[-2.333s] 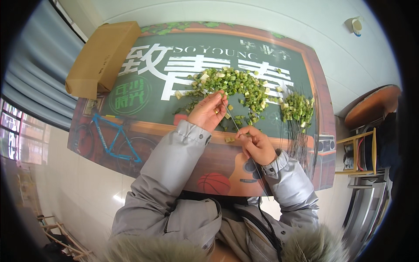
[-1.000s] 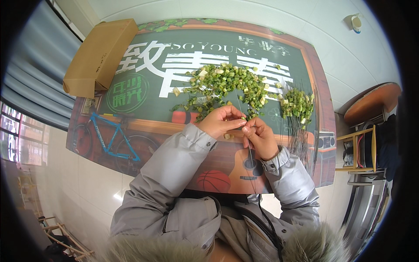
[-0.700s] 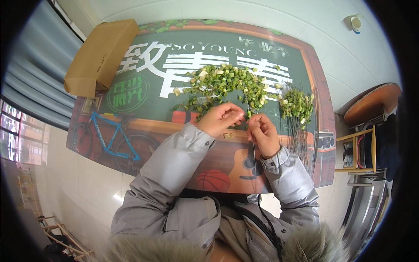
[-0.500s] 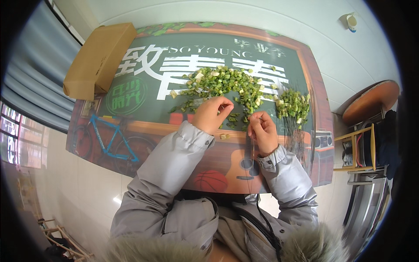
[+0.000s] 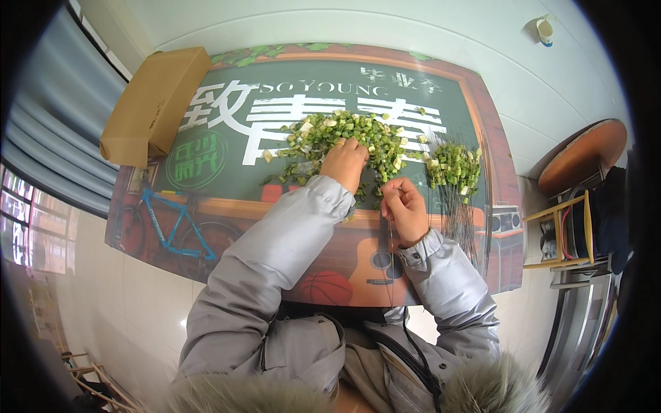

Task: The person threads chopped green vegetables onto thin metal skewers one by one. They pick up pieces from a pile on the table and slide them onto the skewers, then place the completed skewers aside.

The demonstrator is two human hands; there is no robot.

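White tiles cover the floor [image 5: 592,76] around a tabletop [image 5: 206,227] that has a big, bright picture printed on it, with a green board, a blue bike, a guitar and a basketball. On the middle of the tabletop lies a big pile of green pieces [image 5: 330,134], small chopped bits of green and pale vegetable. To its right sits a smaller pile of green pieces [image 5: 453,165], close by but apart from the big one. Thin dark sticks [image 5: 463,220] lie in a bunch under and below the smaller pile. The left hand [image 5: 344,162] reaches out to the near edge of the big pile, with its fingers bent down onto the pieces; I cannot tell if they have hold of any. The right hand [image 5: 406,210] is closer to the body, just below the big pile, with its fingers curled shut around one thin stick [image 5: 390,265] that points back toward the person. Both arms wear a grey puffy coat [image 5: 275,275]. A long brown cardboard box [image 5: 155,103] lies on the far left corner of the tabletop, well apart from the hands. A round wooden stool [image 5: 582,155] and a yellow chair [image 5: 564,234] stand on the floor to the right. A grey curtain [image 5: 55,138] hangs on the left.
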